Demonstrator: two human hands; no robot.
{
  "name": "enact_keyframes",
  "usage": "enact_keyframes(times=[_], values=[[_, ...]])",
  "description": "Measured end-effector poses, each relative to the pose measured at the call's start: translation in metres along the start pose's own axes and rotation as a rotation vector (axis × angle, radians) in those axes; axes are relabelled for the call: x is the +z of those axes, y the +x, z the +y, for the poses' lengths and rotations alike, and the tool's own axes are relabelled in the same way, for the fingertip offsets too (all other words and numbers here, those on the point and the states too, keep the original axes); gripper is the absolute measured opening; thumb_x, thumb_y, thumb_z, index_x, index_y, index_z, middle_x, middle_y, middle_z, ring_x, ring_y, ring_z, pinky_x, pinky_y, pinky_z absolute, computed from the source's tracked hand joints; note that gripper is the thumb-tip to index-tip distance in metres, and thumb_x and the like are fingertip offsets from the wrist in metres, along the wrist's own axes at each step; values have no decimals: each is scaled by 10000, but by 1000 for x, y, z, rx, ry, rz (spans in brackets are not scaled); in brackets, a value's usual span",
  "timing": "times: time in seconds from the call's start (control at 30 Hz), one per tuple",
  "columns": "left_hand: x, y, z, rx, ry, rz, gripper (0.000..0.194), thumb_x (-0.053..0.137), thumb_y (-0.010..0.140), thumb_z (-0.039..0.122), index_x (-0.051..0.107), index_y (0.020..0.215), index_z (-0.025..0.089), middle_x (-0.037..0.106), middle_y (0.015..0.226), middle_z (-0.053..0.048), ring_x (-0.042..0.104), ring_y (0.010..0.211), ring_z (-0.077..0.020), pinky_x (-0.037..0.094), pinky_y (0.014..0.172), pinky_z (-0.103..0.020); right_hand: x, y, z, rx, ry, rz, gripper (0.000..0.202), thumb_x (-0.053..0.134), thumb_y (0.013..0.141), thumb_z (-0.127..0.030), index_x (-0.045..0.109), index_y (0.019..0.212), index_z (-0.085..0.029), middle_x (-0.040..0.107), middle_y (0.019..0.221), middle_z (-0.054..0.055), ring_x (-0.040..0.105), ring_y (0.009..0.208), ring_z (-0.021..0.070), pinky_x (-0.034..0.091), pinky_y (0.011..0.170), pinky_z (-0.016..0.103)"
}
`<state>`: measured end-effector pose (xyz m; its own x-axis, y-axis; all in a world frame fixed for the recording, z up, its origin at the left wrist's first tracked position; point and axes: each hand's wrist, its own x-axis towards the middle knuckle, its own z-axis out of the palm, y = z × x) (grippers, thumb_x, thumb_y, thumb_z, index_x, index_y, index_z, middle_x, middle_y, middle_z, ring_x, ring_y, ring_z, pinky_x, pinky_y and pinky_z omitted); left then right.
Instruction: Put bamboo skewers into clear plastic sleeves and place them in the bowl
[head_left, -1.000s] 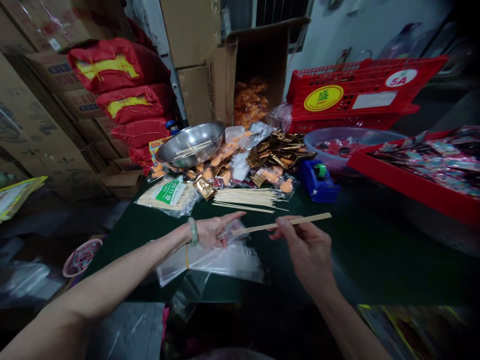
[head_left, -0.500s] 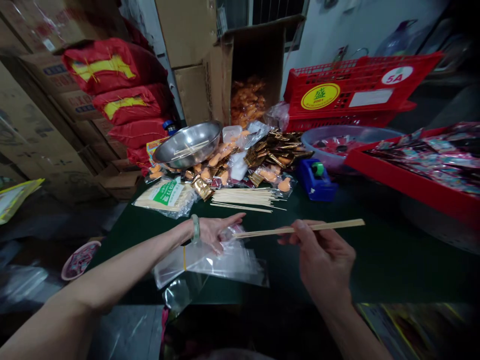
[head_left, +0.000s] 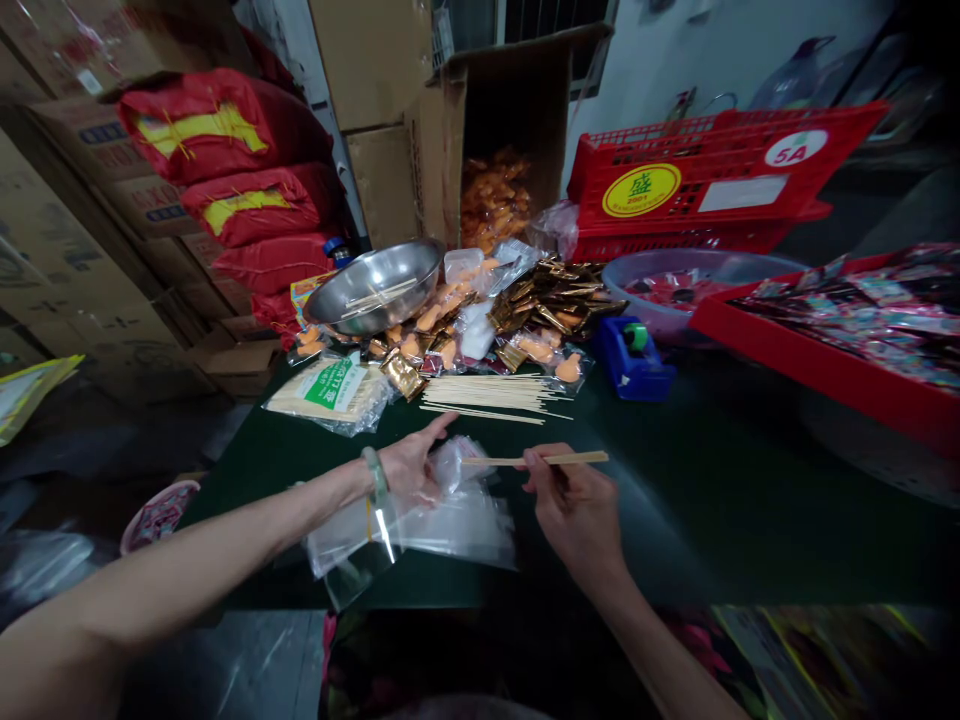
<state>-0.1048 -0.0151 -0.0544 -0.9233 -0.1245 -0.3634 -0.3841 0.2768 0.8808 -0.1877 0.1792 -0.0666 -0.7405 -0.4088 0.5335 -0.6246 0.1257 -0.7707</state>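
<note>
My right hand [head_left: 574, 495] pinches thin bamboo sticks [head_left: 585, 458], held nearly level and pointing left. Their left ends meet a crumpled clear plastic bag [head_left: 456, 462]; I cannot tell how far inside it they reach. My left hand [head_left: 411, 468], with a pale green bangle at the wrist, grips this bag, its index finger stretched out. Beneath that hand lies a stack of clear flat bags [head_left: 457, 535] with a yellow rubber band [head_left: 369, 520]. Just beyond, loose bamboo sticks [head_left: 487, 393] are spread on the dark green table [head_left: 712, 500].
A pack of sticks [head_left: 322, 392], a metal bowl [head_left: 375, 288], gold packets [head_left: 555, 300] and a blue tape dispenser [head_left: 634, 360] line the back. Right are a red basket [head_left: 712, 190] and a red tray [head_left: 825, 350] of packets. An open carton [head_left: 450, 150] stands behind.
My right hand has moved left with the sticks, closer to my left hand, and less stick length shows. My left hand has shifted slightly left with the bag.
</note>
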Motion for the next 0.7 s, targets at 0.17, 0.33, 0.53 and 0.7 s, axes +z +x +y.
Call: enact_keyframes(times=[0.17,0.33,0.53,0.7], values=[[-1,-53,-17,-119,-252,181,956,640,489,24,214,1293,317,311,1147,-92,478,517,-16,460,434,-224,0,-4,-1,-31,-28,25,222,450,837,-266,553,656,-188,572,544,-13,505,422,105,381,449,224],[-14,-89,-19,-113,-238,299,825,667,499,81,314,1225,255,345,1085,-69,491,550,-35,450,442,-204,-4,-9,1,5,0,48,227,458,835,-284,582,676,-179,607,576,-3,557,441,107,421,445,208],[-49,-93,-15,-176,388,372,356,601,585,108,587,940,85,530,752,-4,493,498,-92,446,430,-204,-5,-13,-5,-13,-4,68,226,473,829,-293,589,676,-173,586,527,-10,547,409,101,411,407,193],[-41,-75,13,95,821,488,280,490,697,77,624,942,97,566,922,-80,503,881,-185,419,795,-256,-5,-13,-6,11,23,57,244,471,829,-316,585,665,-177,582,519,-12,544,409,101,409,402,193]])
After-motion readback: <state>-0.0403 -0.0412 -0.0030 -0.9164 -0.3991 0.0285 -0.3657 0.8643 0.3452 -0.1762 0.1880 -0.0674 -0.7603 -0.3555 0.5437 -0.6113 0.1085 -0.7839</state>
